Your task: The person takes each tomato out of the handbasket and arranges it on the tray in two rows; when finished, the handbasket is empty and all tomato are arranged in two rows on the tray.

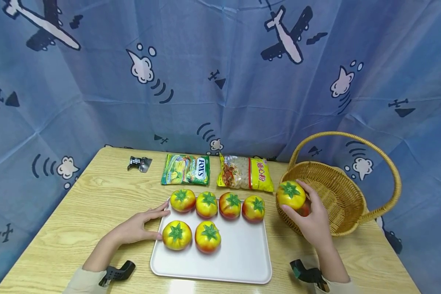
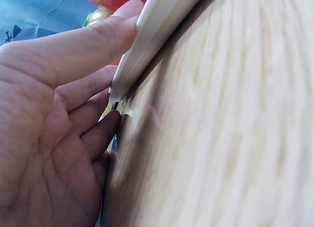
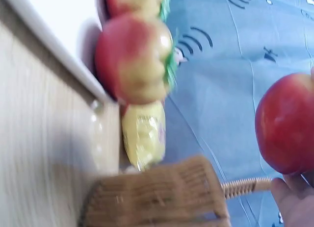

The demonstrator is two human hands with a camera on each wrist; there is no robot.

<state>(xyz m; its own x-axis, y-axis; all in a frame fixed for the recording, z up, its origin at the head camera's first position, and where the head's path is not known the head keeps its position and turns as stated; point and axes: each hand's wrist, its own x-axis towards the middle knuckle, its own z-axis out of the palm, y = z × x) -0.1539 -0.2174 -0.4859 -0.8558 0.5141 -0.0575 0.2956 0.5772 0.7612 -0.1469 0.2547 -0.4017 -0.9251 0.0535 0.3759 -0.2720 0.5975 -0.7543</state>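
My right hand point(image 1: 314, 222) grips a yellow-and-red tomato point(image 1: 291, 195) with a green star-shaped top, over the near left rim of the wicker basket point(image 1: 338, 192). In the right wrist view, the held tomato's red underside point(image 3: 287, 124) shows at the right edge. Behind that hand a red patch point(image 1: 305, 208) appears inside the basket; its shape is mostly hidden. My left hand point(image 1: 134, 226) touches the left edge of the white tray point(image 1: 239, 253), thumb and fingers spread along the rim point(image 2: 147, 45). Several similar tomatoes point(image 1: 207, 237) sit on the tray, in a back row and a front pair.
Behind the tray lie a green FOX'S candy bag point(image 1: 186, 169) and a yellow pasta bag point(image 1: 245, 173). A small black packet point(image 1: 139, 163) rests at the back left of the wooden table point(image 1: 84, 196). The basket's tall handle point(image 1: 384, 159) arches up at the right. A blue patterned curtain point(image 1: 206, 73) hangs behind.
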